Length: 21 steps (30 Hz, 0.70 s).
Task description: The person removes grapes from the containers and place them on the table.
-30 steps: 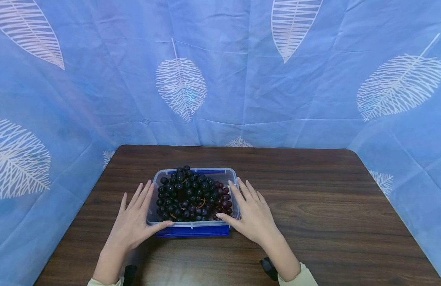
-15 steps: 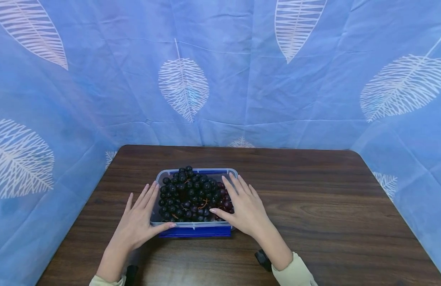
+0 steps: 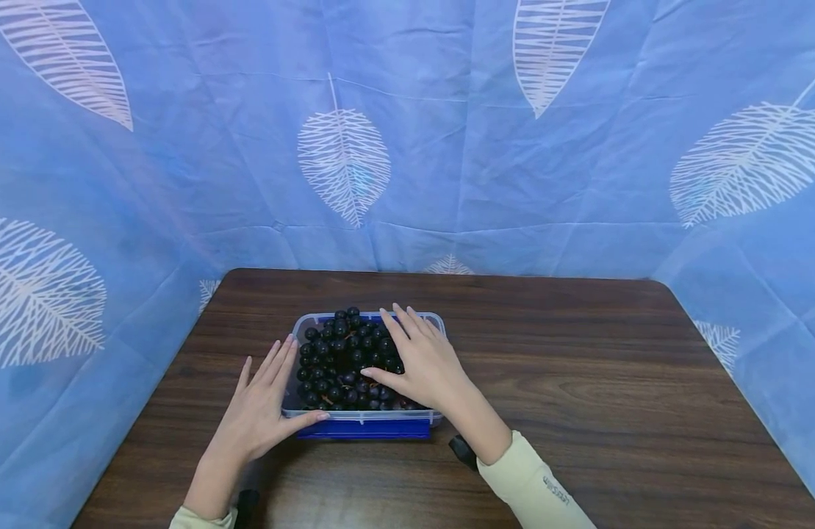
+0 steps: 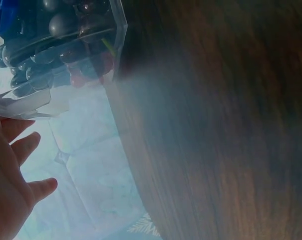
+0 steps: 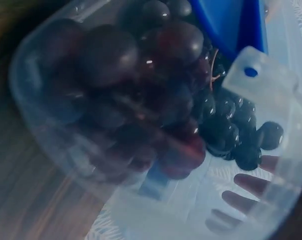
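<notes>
In the head view a clear plastic container [image 3: 397, 416] with blue side latches [image 3: 364, 429] stands on the table, heaped with dark grapes [image 3: 341, 367]. My left hand [image 3: 255, 415] rests along the container's left side, fingers straight and thumb at the front rim. Over the right part of the heap my right hand [image 3: 427, 367] spreads its straight fingers; it covers the grapes there. Through the clear wall, the right wrist view shows reddish grapes [image 5: 111, 55] and my right fingers [image 5: 245, 185] beyond. Whether those fingers touch any grapes I cannot tell.
The brown wooden table [image 3: 612, 411] reaches out on both sides of the container. Blue cloth [image 3: 414, 169] printed with white leaves hangs behind and beside it.
My right hand has moved left from the container's right edge to over the grapes. My left hand has kept its place at the left side. The whole view has drifted slightly.
</notes>
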{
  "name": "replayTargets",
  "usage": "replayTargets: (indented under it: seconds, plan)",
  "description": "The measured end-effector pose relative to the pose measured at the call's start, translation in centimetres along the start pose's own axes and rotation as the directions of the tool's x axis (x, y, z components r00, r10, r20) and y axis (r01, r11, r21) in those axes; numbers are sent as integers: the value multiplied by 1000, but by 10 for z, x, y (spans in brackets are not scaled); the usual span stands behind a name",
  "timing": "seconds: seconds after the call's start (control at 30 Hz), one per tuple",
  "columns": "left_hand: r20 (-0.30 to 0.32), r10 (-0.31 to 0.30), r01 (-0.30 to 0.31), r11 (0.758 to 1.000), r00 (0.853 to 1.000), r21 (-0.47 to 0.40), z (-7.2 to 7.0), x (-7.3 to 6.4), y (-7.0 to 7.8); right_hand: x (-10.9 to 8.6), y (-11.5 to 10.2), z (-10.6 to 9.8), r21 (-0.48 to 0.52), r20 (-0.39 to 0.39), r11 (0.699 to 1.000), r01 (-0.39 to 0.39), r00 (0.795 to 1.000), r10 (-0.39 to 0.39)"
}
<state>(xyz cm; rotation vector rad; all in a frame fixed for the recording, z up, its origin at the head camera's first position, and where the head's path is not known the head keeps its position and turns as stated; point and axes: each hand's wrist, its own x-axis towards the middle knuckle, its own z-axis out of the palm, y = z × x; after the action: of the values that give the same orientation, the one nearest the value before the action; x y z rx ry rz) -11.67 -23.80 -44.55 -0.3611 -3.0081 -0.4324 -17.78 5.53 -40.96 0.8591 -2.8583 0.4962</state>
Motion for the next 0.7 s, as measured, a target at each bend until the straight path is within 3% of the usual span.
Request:
replayTargets:
  seconds: [0.27,0.7]
  plan:
    - [-3,5,-5,1000,1000,7,0,1,0,21,-11,5,-8,25,999,38,999,-37]
    - [2,0,0,999,1000,33,-2,0,2,34,-22,14,-136,65,990,41,997,-33]
